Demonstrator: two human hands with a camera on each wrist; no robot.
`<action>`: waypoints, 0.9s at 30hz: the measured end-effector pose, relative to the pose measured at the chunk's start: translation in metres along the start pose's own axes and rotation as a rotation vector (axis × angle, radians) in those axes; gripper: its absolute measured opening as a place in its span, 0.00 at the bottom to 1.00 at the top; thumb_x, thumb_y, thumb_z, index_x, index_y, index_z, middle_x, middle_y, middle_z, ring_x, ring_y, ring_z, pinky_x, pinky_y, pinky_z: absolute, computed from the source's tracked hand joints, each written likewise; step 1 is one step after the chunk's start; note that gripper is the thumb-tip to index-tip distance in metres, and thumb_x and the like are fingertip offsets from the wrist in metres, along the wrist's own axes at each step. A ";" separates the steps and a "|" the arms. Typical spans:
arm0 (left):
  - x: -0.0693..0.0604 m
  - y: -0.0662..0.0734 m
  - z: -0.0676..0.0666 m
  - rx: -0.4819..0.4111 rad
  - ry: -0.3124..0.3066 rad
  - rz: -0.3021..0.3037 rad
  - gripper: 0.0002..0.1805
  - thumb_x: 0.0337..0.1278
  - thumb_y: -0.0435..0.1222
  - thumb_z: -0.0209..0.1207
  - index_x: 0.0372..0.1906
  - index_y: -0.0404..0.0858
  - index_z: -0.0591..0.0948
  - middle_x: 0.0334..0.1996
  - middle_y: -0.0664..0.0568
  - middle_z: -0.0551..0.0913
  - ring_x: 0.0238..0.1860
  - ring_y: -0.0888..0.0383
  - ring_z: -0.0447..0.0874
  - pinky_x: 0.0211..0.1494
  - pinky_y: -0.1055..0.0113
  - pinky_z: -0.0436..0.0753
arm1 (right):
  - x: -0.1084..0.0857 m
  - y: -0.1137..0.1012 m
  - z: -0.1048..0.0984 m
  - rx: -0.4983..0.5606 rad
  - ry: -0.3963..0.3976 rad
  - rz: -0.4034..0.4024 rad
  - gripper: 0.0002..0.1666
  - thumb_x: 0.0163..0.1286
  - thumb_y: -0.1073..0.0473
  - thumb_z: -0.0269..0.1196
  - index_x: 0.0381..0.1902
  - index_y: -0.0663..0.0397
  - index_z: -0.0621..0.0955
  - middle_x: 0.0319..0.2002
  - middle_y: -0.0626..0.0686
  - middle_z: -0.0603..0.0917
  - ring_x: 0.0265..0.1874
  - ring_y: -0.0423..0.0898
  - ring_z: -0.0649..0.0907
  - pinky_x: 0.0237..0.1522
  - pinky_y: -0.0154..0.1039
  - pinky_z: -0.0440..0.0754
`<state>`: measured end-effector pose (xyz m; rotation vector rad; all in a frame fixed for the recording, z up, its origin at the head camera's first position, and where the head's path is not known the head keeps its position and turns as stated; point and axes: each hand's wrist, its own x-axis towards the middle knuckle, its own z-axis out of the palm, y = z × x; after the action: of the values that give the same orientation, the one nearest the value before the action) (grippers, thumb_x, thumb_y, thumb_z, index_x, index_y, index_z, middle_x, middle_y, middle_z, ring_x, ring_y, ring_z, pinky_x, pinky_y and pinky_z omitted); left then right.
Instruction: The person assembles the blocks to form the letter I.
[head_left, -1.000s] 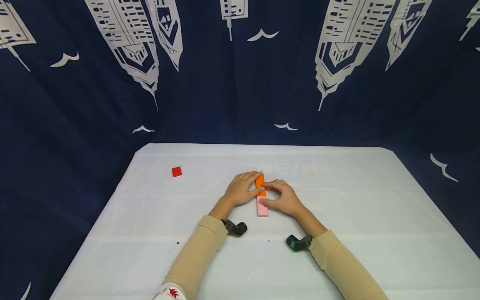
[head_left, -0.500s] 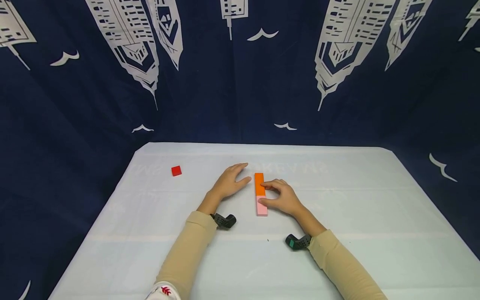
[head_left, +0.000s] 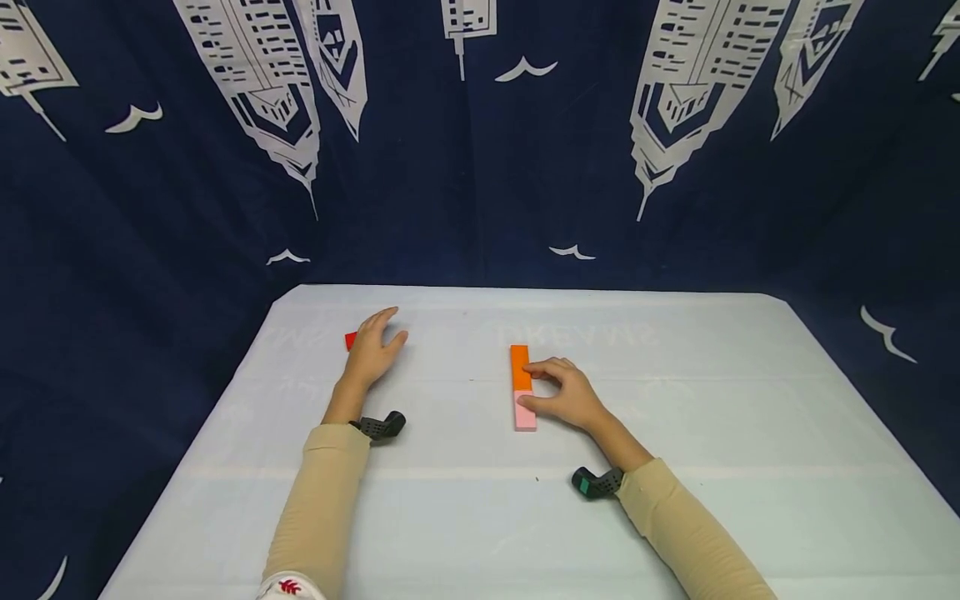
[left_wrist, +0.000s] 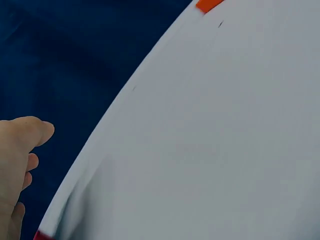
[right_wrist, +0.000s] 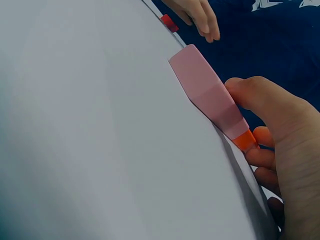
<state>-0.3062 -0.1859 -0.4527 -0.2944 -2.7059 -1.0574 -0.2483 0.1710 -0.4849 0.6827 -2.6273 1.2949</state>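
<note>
An orange block [head_left: 519, 367] and a pink block [head_left: 524, 417] lie end to end in one line on the white table [head_left: 465, 517]. The right hand [head_left: 566, 398] rests at their right side, its index finger touching the orange block and its thumb on the pink one. In the right wrist view the pink block [right_wrist: 207, 92] is nearest, with the orange block [right_wrist: 245, 140] behind it by the fingers. At the left, the left hand [head_left: 369, 350] hovers with spread, relaxed fingers, holding nothing. It partly covers a red block [head_left: 350, 340] at the back left.
A dark blue curtain [head_left: 480, 183] with white building and bird prints hangs behind the table. Each wrist carries a dark strapped device, the left one [head_left: 382, 426] and the right one [head_left: 596, 483]. Small dark specks dot the tabletop.
The left hand has let go of the orange block and moved left to beside the red block. The right hand and the two joined blocks have stayed in place.
</note>
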 end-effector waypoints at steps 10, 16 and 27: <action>-0.016 -0.039 -0.029 0.028 0.065 -0.197 0.32 0.63 0.36 0.56 0.70 0.30 0.65 0.69 0.33 0.64 0.70 0.37 0.58 0.72 0.46 0.57 | 0.000 0.002 0.001 -0.002 0.013 -0.020 0.32 0.50 0.51 0.77 0.53 0.55 0.84 0.44 0.50 0.84 0.47 0.48 0.77 0.54 0.50 0.76; -0.023 -0.052 -0.026 0.060 0.077 -0.237 0.30 0.64 0.35 0.56 0.69 0.28 0.66 0.67 0.32 0.66 0.69 0.36 0.60 0.72 0.47 0.57 | 0.000 0.004 0.003 -0.002 0.007 -0.013 0.31 0.51 0.51 0.77 0.53 0.53 0.84 0.44 0.48 0.84 0.47 0.46 0.77 0.53 0.48 0.76; -0.024 -0.051 -0.023 0.056 0.160 -0.247 0.25 0.66 0.34 0.58 0.65 0.29 0.72 0.64 0.34 0.71 0.66 0.38 0.65 0.70 0.48 0.62 | -0.001 -0.001 0.000 -0.003 0.005 -0.009 0.31 0.52 0.51 0.77 0.53 0.54 0.83 0.45 0.49 0.84 0.48 0.48 0.77 0.53 0.49 0.76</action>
<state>-0.2932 -0.2408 -0.4755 0.1334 -2.6688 -1.0151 -0.2472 0.1710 -0.4846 0.6892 -2.6186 1.2887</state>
